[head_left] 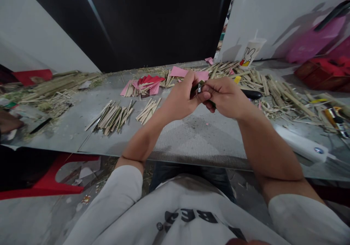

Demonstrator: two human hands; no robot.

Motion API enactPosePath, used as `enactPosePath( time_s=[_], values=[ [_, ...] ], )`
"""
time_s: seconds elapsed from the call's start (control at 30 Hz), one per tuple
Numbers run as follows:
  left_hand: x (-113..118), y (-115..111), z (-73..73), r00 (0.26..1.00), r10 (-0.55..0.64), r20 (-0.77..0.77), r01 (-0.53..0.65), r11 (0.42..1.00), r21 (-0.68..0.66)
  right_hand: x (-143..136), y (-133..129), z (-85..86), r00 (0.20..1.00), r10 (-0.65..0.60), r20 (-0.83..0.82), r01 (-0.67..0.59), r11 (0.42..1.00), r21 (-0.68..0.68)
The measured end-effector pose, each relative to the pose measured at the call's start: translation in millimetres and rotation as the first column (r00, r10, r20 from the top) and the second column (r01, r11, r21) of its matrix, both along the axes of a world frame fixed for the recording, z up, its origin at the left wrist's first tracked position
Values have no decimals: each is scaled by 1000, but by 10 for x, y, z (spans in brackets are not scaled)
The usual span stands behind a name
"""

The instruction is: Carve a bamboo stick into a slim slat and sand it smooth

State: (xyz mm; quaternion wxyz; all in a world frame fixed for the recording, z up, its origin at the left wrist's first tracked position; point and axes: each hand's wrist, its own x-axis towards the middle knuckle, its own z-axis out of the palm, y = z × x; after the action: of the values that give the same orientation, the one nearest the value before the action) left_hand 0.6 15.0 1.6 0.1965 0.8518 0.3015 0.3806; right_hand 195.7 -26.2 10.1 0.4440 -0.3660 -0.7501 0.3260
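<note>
My left hand [182,97] and my right hand [225,97] meet above the middle of the table, fingers closed. Between the fingertips is a small dark green piece with a shiny metallic bit [199,88]; its kind is mostly hidden by the fingers. A black handle [252,94] shows beside my right wrist, and I cannot tell whether it lies on the table or is held. Behind the hands lies a pink paper sheet [188,73]. Two bundles of thin split sticks, a larger one [113,118] and a smaller one [148,111], rest left of my left hand.
Red and pink folded papers [149,84] lie at the back. Loose sticks [281,92] spread at right near a rabbit-print cup [251,53]. A white corded device [300,143] sits near the front edge. Another person's hand [9,121] is at far left, by a red stool [60,175].
</note>
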Motion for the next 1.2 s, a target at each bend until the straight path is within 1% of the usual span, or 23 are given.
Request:
enactPosePath(
  time_s=[0.17,0.27,0.37,0.53,0.63,0.77,0.87,0.97,1.07,1.2],
  values=[
    [-1,-36,12,999,-36,2,36,999,-5,12,4,14,999,38,-20,-40,995,-87],
    [-5,-37,13,999,-41,-30,41,999,-19,37,11,7,998,57,-8,-57,994,-93],
    [-5,-26,9,998,-16,-54,15,1000,-15,62,17,0,997,75,19,-73,993,-93],
    [-6,-23,-2,998,-18,-62,18,1000,-2,72,22,1,996,79,37,-74,991,-108],
    [-7,-10,-29,998,-29,-54,29,1000,-9,68,22,8,993,102,51,-95,987,-130],
    [12,6,-76,999,-37,-11,37,999,-23,49,43,-3,993,114,-22,-116,984,-138],
    [35,-2,-90,1000,4,1,-4,999,-33,20,68,-27,989,118,-84,-129,983,-130],
    [42,4,-89,999,33,17,-33,999,-27,-14,79,-45,988,80,-134,-94,990,-101],
    [25,46,-97,1000,3,26,-3,1000,-25,-37,80,-53,981,86,-173,-105,988,-109],
    [7,127,-153,997,-63,41,63,998,7,-31,91,-56,969,176,-173,-207,961,-182]
  ],
)
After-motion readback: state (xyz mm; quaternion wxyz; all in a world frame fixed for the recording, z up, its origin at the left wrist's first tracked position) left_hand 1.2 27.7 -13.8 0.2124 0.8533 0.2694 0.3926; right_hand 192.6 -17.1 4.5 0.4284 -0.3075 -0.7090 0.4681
